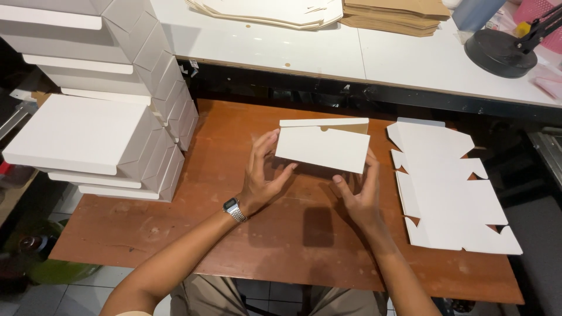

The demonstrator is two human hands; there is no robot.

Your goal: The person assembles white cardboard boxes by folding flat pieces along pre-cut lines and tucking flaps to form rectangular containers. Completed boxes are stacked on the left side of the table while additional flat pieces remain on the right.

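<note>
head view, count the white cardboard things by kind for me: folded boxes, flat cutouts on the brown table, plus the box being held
Box held between the left hand and right hand, white box: 1
Finished white boxes stacked at left: about 7, the top ones cut off by the frame
Flat white box blanks on the brown table: 1 pile, sheet count cannot be told
Total: about 9

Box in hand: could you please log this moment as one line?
left hand: holds box | right hand: holds box | flat blanks: right

The person is wearing a silver metal-band wristwatch (233, 209) with a rectangular face, left of centre frame, and khaki trousers (205, 295) showing at the bottom edge; both forearms are bare of sleeves.
</note>
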